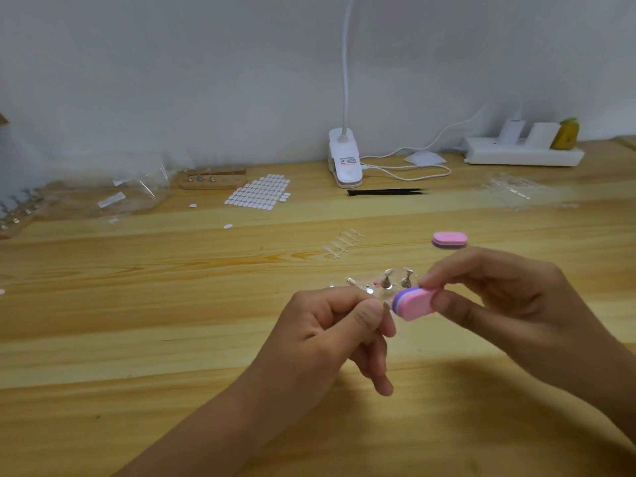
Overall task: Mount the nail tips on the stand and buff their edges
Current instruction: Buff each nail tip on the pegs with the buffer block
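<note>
My right hand (509, 304) pinches a small pink and purple buffer block (413, 302) between thumb and fingers. My left hand (337, 335) pinches a small clear nail tip on a holder between thumb and forefinger; the piece itself is mostly hidden by my fingers. The buffer's end meets my left fingertips. Just behind them stands a clear stand (385, 285) with metal pegs, two upright. A strip of clear nail tips (344, 243) lies on the wooden table (172, 304) further back.
A second pink buffer block (449, 239) lies at the right. Black tweezers (385, 192), a sheet of white adhesive tabs (260, 192), a wooden stand (211, 178), plastic bags (110, 197), a clip lamp (345, 160) and a power strip (523, 151) line the back.
</note>
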Action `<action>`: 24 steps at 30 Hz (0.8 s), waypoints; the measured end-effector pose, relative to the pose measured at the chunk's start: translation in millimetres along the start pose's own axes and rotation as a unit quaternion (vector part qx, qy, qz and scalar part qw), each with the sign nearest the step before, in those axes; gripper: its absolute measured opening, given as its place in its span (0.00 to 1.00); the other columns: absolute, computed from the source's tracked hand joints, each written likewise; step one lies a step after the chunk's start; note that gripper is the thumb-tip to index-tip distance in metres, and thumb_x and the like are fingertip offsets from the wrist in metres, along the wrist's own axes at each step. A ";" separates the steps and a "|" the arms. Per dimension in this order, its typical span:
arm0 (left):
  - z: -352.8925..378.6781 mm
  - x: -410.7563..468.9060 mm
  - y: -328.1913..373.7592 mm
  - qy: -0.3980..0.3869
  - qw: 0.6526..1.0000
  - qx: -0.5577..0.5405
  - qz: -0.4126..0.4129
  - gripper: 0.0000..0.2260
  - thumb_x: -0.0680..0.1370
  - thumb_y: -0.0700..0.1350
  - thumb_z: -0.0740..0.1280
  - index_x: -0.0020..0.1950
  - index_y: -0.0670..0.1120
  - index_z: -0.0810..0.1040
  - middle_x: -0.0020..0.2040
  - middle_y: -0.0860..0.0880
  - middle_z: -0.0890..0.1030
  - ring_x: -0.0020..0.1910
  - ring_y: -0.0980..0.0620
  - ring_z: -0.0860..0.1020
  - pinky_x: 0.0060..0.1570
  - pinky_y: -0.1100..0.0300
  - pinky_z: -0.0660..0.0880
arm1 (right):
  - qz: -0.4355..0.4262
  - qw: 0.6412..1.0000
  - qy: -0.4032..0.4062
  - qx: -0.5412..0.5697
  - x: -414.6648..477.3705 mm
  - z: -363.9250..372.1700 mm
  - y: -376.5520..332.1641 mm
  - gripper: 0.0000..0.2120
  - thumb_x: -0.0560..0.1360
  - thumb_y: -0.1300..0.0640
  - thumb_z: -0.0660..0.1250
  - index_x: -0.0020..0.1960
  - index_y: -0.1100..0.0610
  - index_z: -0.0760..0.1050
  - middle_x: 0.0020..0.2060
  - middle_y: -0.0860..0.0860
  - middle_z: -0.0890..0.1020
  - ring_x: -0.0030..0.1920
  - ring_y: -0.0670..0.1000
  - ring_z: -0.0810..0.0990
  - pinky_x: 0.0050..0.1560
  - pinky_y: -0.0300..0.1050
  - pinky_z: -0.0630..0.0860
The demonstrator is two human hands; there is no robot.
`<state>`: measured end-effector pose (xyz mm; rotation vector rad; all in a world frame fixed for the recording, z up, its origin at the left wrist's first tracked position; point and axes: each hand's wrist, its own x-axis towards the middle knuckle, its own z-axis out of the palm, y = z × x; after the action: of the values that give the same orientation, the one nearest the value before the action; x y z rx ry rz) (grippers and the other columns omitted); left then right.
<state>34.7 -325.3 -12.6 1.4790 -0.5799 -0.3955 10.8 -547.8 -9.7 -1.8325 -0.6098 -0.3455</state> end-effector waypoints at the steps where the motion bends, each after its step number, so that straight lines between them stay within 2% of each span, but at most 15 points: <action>1: 0.2 0.1 0.2 -0.006 1.000 -0.004 0.002 0.12 0.80 0.45 0.62 0.41 0.43 0.80 0.29 0.46 0.78 0.27 0.45 0.81 0.34 0.59 0.76 | -0.008 1.000 -0.009 0.003 -1.4 3.3 -1.0 0.03 0.78 0.54 0.71 0.51 0.52 0.81 0.45 0.46 0.85 0.49 0.49 0.84 0.57 0.34 0.74; 3: 1.7 -0.6 0.3 -0.022 1.000 -0.012 0.000 0.12 0.81 0.45 0.61 0.41 0.43 0.80 0.29 0.46 0.79 0.27 0.45 0.81 0.33 0.58 0.76 | -0.021 0.999 -0.021 -0.026 -2.6 6.9 -1.5 0.04 0.78 0.54 0.70 0.52 0.51 0.80 0.46 0.45 0.84 0.49 0.51 0.83 0.55 0.36 0.75; 5: 2.1 -1.5 0.5 -0.027 0.999 -0.022 -0.010 0.13 0.80 0.44 0.61 0.39 0.43 0.79 0.28 0.45 0.78 0.26 0.45 0.80 0.32 0.58 0.76 | -0.019 0.998 -0.005 -0.064 -1.0 1.7 1.3 0.04 0.77 0.57 0.71 0.51 0.52 0.80 0.45 0.45 0.84 0.48 0.50 0.84 0.58 0.39 0.76; 8: 0.4 -1.2 1.9 -0.033 0.998 -0.038 -0.025 0.13 0.80 0.45 0.60 0.39 0.45 0.78 0.28 0.46 0.78 0.26 0.46 0.80 0.32 0.60 0.76 | 0.011 0.999 0.042 -0.030 2.0 -5.4 2.0 0.04 0.74 0.57 0.72 0.49 0.55 0.80 0.43 0.44 0.85 0.51 0.48 0.84 0.61 0.39 0.75; 11: 1.3 -0.6 1.0 -0.064 0.996 -0.050 -0.039 0.13 0.82 0.45 0.57 0.41 0.43 0.75 0.29 0.46 0.77 0.26 0.46 0.80 0.33 0.60 0.76 | -0.008 1.000 0.001 0.022 -0.7 4.5 -2.2 0.04 0.78 0.55 0.70 0.50 0.56 0.81 0.45 0.45 0.85 0.51 0.48 0.84 0.56 0.35 0.75; 13: 2.5 -0.8 -0.1 -0.089 0.994 -0.054 -0.041 0.13 0.82 0.45 0.55 0.42 0.43 0.73 0.28 0.47 0.76 0.26 0.47 0.79 0.32 0.61 0.75 | -0.012 1.000 -0.026 -0.012 -1.9 7.6 -0.9 0.04 0.78 0.55 0.70 0.51 0.54 0.81 0.46 0.46 0.84 0.49 0.50 0.84 0.55 0.36 0.76; 15: 1.2 -0.5 -0.2 -0.102 0.991 -0.071 -0.049 0.13 0.83 0.45 0.55 0.41 0.45 0.72 0.28 0.48 0.74 0.26 0.48 0.79 0.31 0.62 0.74 | -0.007 0.998 -0.004 -0.059 0.0 -1.4 4.1 0.03 0.77 0.57 0.71 0.50 0.54 0.81 0.45 0.45 0.85 0.49 0.49 0.84 0.59 0.41 0.76; 17: -2.3 0.0 0.4 -0.115 0.987 -0.096 -0.063 0.13 0.83 0.47 0.55 0.41 0.46 0.72 0.28 0.48 0.73 0.26 0.48 0.79 0.31 0.63 0.74 | 0.032 0.998 0.042 -0.035 2.8 -10.9 5.5 0.07 0.74 0.51 0.72 0.47 0.54 0.83 0.43 0.47 0.86 0.51 0.50 0.84 0.65 0.45 0.74; 19: -4.7 0.8 -0.6 -0.145 0.977 -0.132 -0.078 0.12 0.83 0.48 0.55 0.42 0.47 0.71 0.29 0.49 0.73 0.26 0.48 0.79 0.32 0.61 0.74 | 0.041 0.997 0.041 0.046 2.1 -10.4 0.3 0.12 0.73 0.45 0.72 0.48 0.52 0.83 0.43 0.48 0.86 0.53 0.47 0.84 0.61 0.38 0.75; 21: -5.1 0.2 -2.4 -0.185 0.965 -0.166 -0.086 0.12 0.84 0.49 0.56 0.43 0.47 0.71 0.30 0.49 0.74 0.28 0.49 0.80 0.35 0.58 0.75 | 0.028 0.995 -0.004 0.091 -0.7 0.1 -2.5 0.09 0.75 0.49 0.72 0.50 0.52 0.82 0.44 0.47 0.86 0.51 0.46 0.83 0.56 0.34 0.76; 24: -5.5 -1.2 -1.8 -0.237 0.944 -0.210 -0.093 0.10 0.84 0.49 0.56 0.45 0.47 0.69 0.31 0.51 0.73 0.29 0.50 0.80 0.39 0.51 0.72 | 0.020 0.998 -0.023 0.054 -1.6 2.9 -0.7 0.04 0.77 0.58 0.71 0.49 0.57 0.82 0.44 0.47 0.85 0.48 0.46 0.84 0.54 0.34 0.76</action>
<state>37.1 -320.3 -14.5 1.0252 -0.6843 -0.9795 8.9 -545.3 -11.0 -1.7498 -0.6120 -0.2393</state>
